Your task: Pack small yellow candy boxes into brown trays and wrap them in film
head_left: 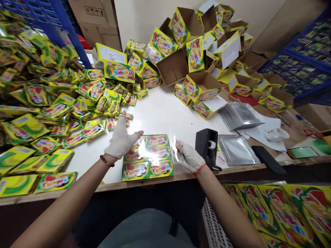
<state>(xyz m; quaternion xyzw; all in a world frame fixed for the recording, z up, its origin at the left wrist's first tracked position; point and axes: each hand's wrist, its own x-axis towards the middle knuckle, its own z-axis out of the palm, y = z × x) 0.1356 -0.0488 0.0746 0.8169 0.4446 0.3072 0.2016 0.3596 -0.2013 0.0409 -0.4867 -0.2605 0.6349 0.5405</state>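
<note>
Clear plastic (pixel 174 150), in right grip (pixel 179 147), beside boxes (pixel 158 167)

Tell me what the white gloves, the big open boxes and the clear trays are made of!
White gloves: probably knitted cloth, matt and wrinkled.
Open boxes: likely cardboard, brown inside, printed outside.
Clear trays: probably thin, shiny plastic, see-through with bright glints.

Bright, glare on packs (pixel 152 156); stretched edges

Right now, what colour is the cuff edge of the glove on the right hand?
The cuff edge is orange; head view.
</note>
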